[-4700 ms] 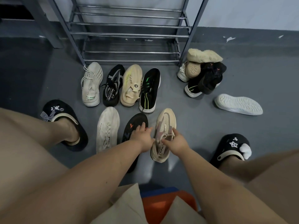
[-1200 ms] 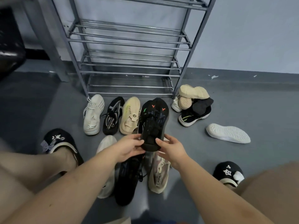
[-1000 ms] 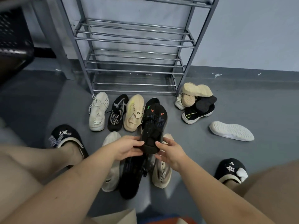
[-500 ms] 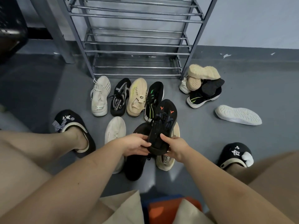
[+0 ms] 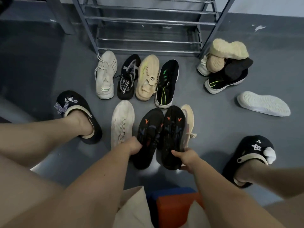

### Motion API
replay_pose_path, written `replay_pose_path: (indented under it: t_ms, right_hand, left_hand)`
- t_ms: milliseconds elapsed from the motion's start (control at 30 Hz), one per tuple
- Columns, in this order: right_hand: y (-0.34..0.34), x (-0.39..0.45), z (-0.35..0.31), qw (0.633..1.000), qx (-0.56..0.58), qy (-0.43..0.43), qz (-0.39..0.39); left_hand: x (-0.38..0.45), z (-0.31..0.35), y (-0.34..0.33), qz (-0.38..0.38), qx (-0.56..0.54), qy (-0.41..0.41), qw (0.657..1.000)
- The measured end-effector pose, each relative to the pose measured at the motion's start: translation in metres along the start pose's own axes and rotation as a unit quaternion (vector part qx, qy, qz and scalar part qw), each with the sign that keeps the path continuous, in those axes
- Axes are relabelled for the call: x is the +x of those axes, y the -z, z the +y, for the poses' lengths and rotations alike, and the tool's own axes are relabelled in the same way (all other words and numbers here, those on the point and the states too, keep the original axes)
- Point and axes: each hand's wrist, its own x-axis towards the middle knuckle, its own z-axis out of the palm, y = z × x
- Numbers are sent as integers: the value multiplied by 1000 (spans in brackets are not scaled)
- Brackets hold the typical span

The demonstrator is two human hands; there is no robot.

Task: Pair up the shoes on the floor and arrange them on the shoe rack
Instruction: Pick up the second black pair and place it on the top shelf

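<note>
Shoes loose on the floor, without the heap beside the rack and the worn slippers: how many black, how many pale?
Black, orange marks: 2, left black shoe, right black shoe
Other black: 2, black-and-grey shoe, green-striped shoe
Pale: 5, white laced shoe, beige shoe, cream shoe, pinkish shoe, upturned white shoe
Total: 9

Your two black shoes with orange chevrons (image 5: 162, 134) side by side, toes toward shoe rack (image 5: 148, 23). Four mixed shoes (image 5: 136, 78) in row before rack; pile (image 5: 225, 68) at right.
</note>
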Motion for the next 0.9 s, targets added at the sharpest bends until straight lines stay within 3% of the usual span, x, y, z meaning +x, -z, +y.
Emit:
replay_pose_path:
  t_ms: [200,533,667,800,900]
  right_hand:
    - [13,8,8,1000,-18,-7,-21]
    - [23,12,17,996,80,-34,-31]
    - [25,15,20,996,86,-30,-25]
    - [25,18,22,996,83,-30,-30]
    - [27,18,21,995,84,-32,-36]
  left_hand:
    - [8,-4,-1,4,40,15,999]
    - [19,5,-19,-22,46,21,998]
    - [20,7,-36,-27,-103,56,993]
    - [18,3,-51,-103,-288,127,944]
    - [20,-2,-59,-65,-303,110,945]
